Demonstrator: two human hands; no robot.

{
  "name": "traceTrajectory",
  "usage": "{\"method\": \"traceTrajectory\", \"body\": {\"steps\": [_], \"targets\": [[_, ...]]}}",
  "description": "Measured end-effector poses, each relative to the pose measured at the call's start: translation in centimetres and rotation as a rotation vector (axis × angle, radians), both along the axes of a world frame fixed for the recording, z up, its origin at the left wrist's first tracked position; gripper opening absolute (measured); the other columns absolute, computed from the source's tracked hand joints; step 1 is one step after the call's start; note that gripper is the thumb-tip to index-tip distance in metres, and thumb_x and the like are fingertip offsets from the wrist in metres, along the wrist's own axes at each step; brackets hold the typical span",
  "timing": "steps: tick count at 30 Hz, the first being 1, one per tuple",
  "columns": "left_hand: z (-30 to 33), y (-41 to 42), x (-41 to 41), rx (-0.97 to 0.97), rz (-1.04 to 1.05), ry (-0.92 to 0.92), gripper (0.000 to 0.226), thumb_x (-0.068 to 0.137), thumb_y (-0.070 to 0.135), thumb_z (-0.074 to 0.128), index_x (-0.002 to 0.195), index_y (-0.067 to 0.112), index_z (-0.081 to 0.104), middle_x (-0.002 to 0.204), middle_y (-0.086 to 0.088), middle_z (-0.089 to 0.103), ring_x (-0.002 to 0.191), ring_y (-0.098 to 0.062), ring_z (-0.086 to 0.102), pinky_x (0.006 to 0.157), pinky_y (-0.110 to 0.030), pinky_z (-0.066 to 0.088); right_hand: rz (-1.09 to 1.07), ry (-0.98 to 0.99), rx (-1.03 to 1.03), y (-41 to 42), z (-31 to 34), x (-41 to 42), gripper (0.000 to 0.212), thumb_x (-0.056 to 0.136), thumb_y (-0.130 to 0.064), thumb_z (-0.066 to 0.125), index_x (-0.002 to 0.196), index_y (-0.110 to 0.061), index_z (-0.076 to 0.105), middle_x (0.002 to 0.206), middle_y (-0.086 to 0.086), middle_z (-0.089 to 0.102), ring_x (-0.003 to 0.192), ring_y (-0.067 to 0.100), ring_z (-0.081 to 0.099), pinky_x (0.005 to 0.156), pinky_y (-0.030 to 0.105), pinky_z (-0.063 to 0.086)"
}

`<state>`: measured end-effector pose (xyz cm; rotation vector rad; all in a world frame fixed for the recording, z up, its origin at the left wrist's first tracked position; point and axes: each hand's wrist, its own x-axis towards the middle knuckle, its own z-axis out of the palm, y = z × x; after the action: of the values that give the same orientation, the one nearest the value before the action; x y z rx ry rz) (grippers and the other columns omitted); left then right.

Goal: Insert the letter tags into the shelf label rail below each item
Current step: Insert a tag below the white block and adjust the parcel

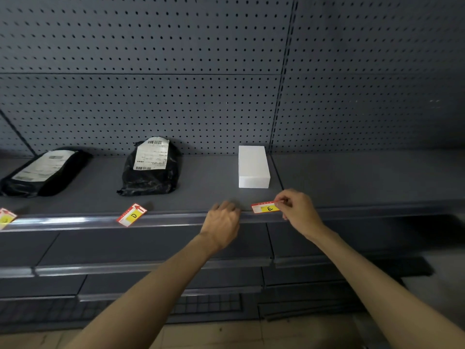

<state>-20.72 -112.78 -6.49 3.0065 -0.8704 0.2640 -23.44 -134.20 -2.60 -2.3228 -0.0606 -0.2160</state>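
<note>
My right hand (297,207) pinches the right end of a red-and-yellow tag marked E (265,207), held at the front edge of the shelf just below the white box (253,167). My left hand (222,219) rests curled on the clear label rail (75,220) just left of that tag, holding nothing that I can see. A tag marked D (132,214) lies tilted across the rail below the upright black parcel (151,167). Another tag (6,217) shows partly at the far left, below a flat black parcel (42,172).
Behind the shelf rises a grey pegboard wall (176,71). A vertical upright (279,109) splits the shelving, and the shelf section to its right (364,177) holds nothing. Lower shelves (151,250) step out beneath my arms down to the floor.
</note>
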Motion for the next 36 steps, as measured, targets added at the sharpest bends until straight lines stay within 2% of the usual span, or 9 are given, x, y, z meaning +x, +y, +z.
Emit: {"method": "traceTrajectory", "body": {"steps": [6, 9, 12, 17, 27, 30, 34, 36], "targets": [[-1.2, -0.5, -1.4, -0.092, 0.040, 0.023, 0.040, 0.088, 0.023, 0.051, 0.126, 0.012, 0.050, 0.124, -0.009, 0.056, 0.113, -0.027, 0.048, 0.096, -0.037, 0.039, 0.013, -0.033, -0.048, 0.6, -0.5, 0.2, 0.004, 0.090, -0.005, 0.061, 0.092, -0.004, 0.065, 0.090, 0.004, 0.060, 0.068, 0.007, 0.054, 0.064, 0.014, 0.043], [-1.4, -0.5, -1.8, -0.128, 0.060, 0.020, 0.043, 0.088, 0.024, 0.052, 0.129, 0.012, 0.047, 0.126, -0.009, 0.049, 0.112, -0.026, 0.046, 0.098, -0.038, 0.040, 0.024, -0.038, -0.055, 0.9, -0.6, 0.2, 0.004, 0.090, -0.005, 0.061, 0.093, -0.005, 0.065, 0.090, 0.004, 0.060, 0.068, 0.004, 0.054, 0.064, 0.013, 0.043], [-1.6, -0.3, -2.0, -0.109, 0.078, 0.028, 0.038, 0.090, 0.028, 0.050, 0.124, 0.013, 0.052, 0.128, -0.008, 0.045, 0.113, -0.025, 0.043, 0.099, -0.038, 0.039, 0.018, -0.040, -0.046, 1.0, -0.7, 0.2, 0.004, 0.091, -0.006, 0.061, 0.092, -0.006, 0.065, 0.091, 0.005, 0.061, 0.069, 0.004, 0.054, 0.063, 0.013, 0.043], [-2.3, 0.0, -2.4, -0.154, 0.068, 0.027, 0.049, 0.089, 0.027, 0.053, 0.135, 0.013, 0.042, 0.135, -0.007, 0.043, 0.120, -0.024, 0.043, 0.105, -0.036, 0.035, 0.016, -0.045, -0.035, 1.0, -0.8, 0.3, 0.004, 0.091, -0.005, 0.061, 0.093, -0.005, 0.065, 0.090, 0.003, 0.060, 0.068, 0.002, 0.054, 0.063, 0.012, 0.042], [-1.6, -0.4, -1.8, -0.169, 0.080, 0.031, 0.041, 0.088, 0.025, 0.051, 0.128, 0.014, 0.049, 0.126, -0.006, 0.048, 0.113, -0.023, 0.044, 0.099, -0.036, 0.038, 0.030, -0.067, -0.040, 0.9, -1.4, 0.8, 0.003, 0.090, -0.006, 0.062, 0.090, -0.007, 0.065, 0.090, 0.003, 0.060, 0.071, 0.006, 0.057, 0.064, 0.012, 0.045], [-1.7, -0.2, -1.9, -0.189, 0.069, 0.040, 0.043, 0.088, 0.025, 0.052, 0.129, 0.014, 0.048, 0.127, -0.005, 0.048, 0.113, -0.022, 0.044, 0.100, -0.036, 0.039, 0.043, -0.064, -0.050, 1.1, -1.6, 1.3, 0.004, 0.090, -0.006, 0.062, 0.090, -0.007, 0.066, 0.092, 0.005, 0.061, 0.077, 0.011, 0.060, 0.067, 0.016, 0.049], [-2.0, 0.2, -1.9, -0.190, 0.042, 0.047, 0.044, 0.088, 0.025, 0.051, 0.131, 0.015, 0.047, 0.127, -0.005, 0.048, 0.113, -0.022, 0.044, 0.101, -0.035, 0.039, 0.091, -0.057, -0.126, 1.5, -1.8, 2.1, 0.008, 0.091, -0.004, 0.060, 0.091, -0.005, 0.068, 0.087, 0.002, 0.057, 0.075, 0.012, 0.057, 0.066, 0.018, 0.046], [-2.0, 0.3, -1.9, -0.192, 0.038, 0.048, 0.042, 0.088, 0.025, 0.051, 0.129, 0.015, 0.048, 0.126, -0.005, 0.049, 0.113, -0.021, 0.044, 0.101, -0.035, 0.039, 0.129, -0.049, -0.207, 1.7, -2.2, 2.4, 0.011, 0.092, -0.005, 0.059, 0.089, -0.006, 0.070, 0.086, 0.004, 0.057, 0.076, 0.015, 0.057, 0.068, 0.028, 0.050]]}}
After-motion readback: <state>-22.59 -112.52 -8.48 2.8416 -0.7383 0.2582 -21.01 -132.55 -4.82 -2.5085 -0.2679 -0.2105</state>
